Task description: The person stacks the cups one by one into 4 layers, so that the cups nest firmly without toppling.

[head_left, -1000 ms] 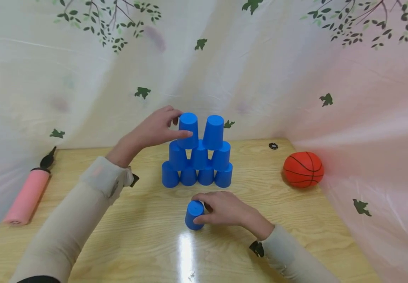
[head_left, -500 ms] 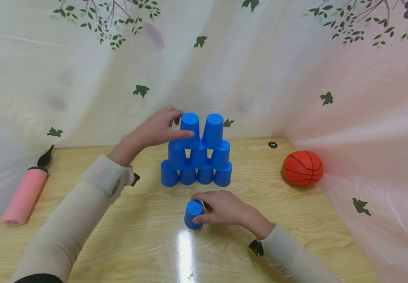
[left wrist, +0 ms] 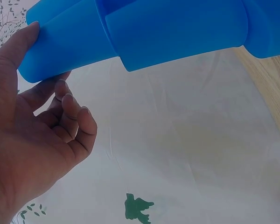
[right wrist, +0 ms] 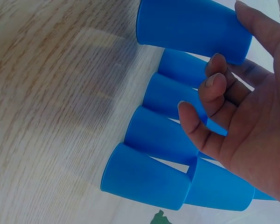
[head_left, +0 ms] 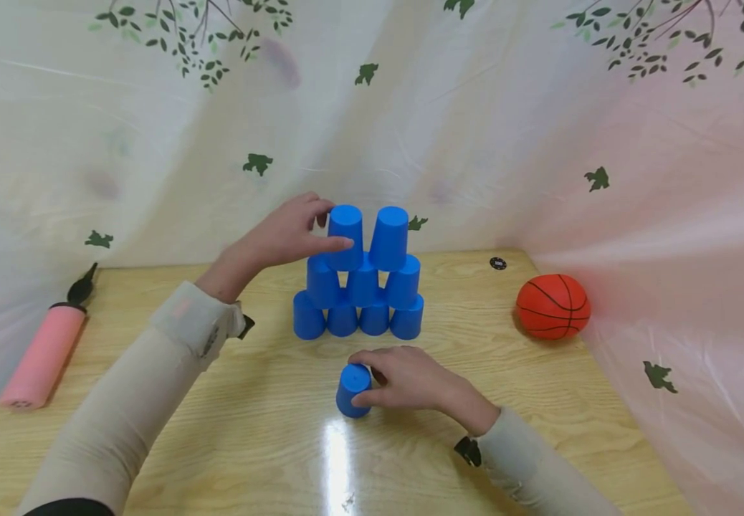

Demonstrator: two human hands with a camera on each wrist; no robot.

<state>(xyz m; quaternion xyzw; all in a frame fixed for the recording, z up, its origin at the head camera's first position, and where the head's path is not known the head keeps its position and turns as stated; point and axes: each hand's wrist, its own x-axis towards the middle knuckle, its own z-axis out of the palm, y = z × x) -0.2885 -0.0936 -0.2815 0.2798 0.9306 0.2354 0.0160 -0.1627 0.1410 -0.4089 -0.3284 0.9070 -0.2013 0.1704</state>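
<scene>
Blue plastic cups stand upside down in a stacked wall, with a bottom row (head_left: 342, 319) of several cups, a middle row (head_left: 363, 285) of three and two on top. My left hand (head_left: 284, 233) pinches the upper left cup (head_left: 348, 228) between thumb and forefinger; the upper right cup (head_left: 389, 240) stands a small gap away. In the left wrist view, that pinched cup (left wrist: 72, 42) rests on the row below, other fingers loosely curled. Nearer to me, my right hand (head_left: 411, 380) pinches a lone upside-down cup (head_left: 349, 393); its thumb and forefinger grip the cup (right wrist: 191, 28) near its base.
A pink hand pump (head_left: 46, 355) with a black nozzle lies at the left of the wooden table (head_left: 249, 444). To the right are a red toy basketball (head_left: 553, 307) and a small black chip (head_left: 497, 264). A leaf-printed sheet (head_left: 443, 129) hangs behind the table.
</scene>
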